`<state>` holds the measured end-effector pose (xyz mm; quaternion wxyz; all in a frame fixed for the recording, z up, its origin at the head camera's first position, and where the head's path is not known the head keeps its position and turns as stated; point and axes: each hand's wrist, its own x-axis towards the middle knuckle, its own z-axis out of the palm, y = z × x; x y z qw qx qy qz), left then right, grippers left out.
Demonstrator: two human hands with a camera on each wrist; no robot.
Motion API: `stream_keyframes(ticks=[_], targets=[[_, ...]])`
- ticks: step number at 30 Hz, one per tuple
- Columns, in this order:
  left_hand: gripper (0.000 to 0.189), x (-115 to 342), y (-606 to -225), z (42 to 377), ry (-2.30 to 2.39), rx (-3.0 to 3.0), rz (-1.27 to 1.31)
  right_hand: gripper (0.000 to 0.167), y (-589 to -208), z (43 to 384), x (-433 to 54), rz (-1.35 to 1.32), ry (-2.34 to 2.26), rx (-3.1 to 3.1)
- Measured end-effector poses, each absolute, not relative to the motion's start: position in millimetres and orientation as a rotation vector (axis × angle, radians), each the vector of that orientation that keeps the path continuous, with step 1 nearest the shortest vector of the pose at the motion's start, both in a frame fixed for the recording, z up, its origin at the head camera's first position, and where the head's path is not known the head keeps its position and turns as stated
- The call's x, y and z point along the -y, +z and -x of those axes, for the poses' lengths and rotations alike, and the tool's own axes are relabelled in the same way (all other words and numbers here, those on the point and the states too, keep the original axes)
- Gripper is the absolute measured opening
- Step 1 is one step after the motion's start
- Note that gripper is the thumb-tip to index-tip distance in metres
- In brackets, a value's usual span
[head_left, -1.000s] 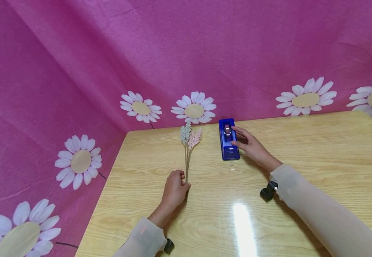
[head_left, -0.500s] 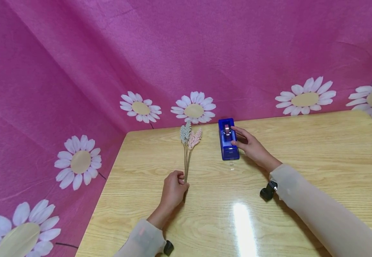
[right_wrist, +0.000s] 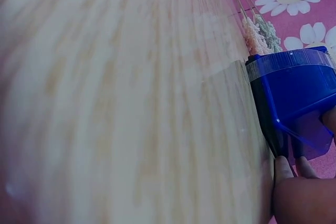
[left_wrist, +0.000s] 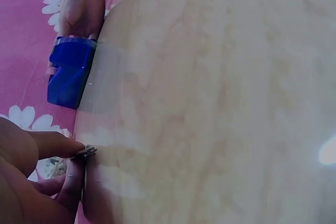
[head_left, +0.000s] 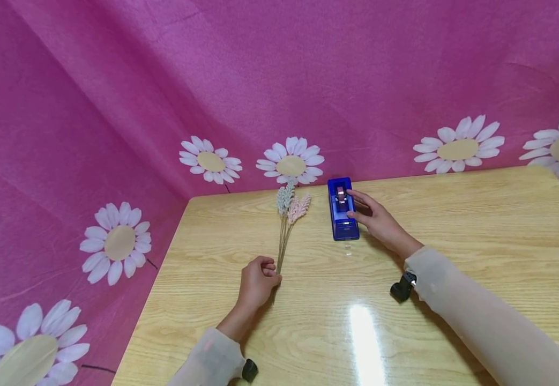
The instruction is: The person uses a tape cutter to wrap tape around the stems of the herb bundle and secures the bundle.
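Note:
My left hand (head_left: 256,284) pinches the thin stems of a small bunch of artificial flowers (head_left: 281,244) near their lower ends. The bunch has a grey-green head and a pink head, which point toward the back of the table. To its right stands a blue tape dispenser (head_left: 343,228), lengthwise from back to front. My right hand (head_left: 380,222) grips the dispenser from its right side, thumb and fingers on its edge. In the right wrist view the flower heads (right_wrist: 260,35) show beyond the dispenser (right_wrist: 294,87).
The light wooden table (head_left: 477,230) ends at the back against a magenta cloth (head_left: 356,80) printed with white daisies. The same cloth hangs along the left edge. Small clear marks (head_left: 348,250) lie in front of the dispenser, and light glares off the table's front.
The flower heads have swung a little to the right, while my left hand and the stem ends have shifted slightly left. My right hand and the tape dispenser stay put.

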<state>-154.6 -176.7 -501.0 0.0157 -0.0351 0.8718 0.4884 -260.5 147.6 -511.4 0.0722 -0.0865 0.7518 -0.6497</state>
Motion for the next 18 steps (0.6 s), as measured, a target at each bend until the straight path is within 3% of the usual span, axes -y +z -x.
stream_keyframes(ticks=[18], targets=[[0.029,186,-491,167,2.057,-2.027,0.271,0.062,-512,257,-146,0.241,-1.988,-2.291]])
